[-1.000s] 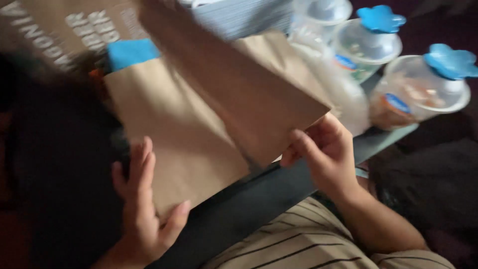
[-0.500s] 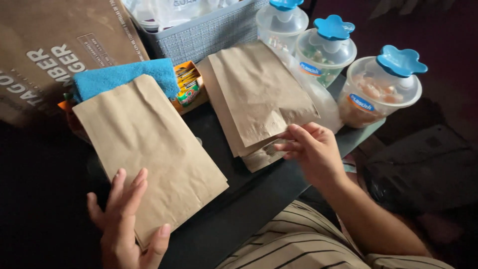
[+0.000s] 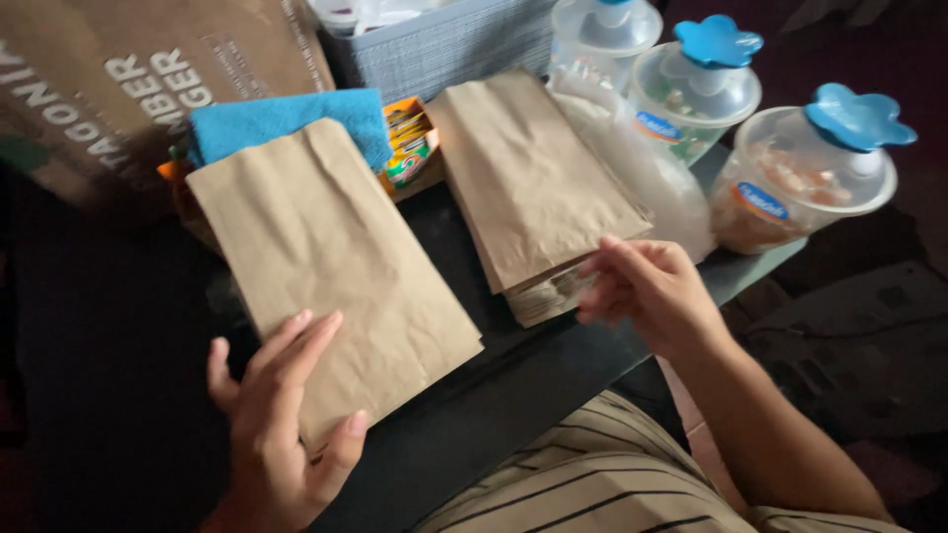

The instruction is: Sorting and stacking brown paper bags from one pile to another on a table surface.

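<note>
Single brown paper bag (image 3: 331, 262) lies flat on the dark table (image 3: 513, 380), w/ left hand (image 3: 281, 415) resting on its near end, fingers spread flat, as 0.5 s ago. Right hand (image 3: 647, 291) has fingers loosely curled, tips touching near edge of the bag stack (image 3: 528, 183), gripping nothing; its pose has barely changed. Beyond: blue cloth (image 3: 286, 123), grey basket (image 3: 444, 44), 3 lidded jars (image 3: 790, 183)

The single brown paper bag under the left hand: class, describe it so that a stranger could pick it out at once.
Start at the dark table and find the blue cloth at its far side. The single brown paper bag lies flat just in front of it, with the left hand on its near end. Unlike the stack of bags by the right hand, it lies alone.
</note>
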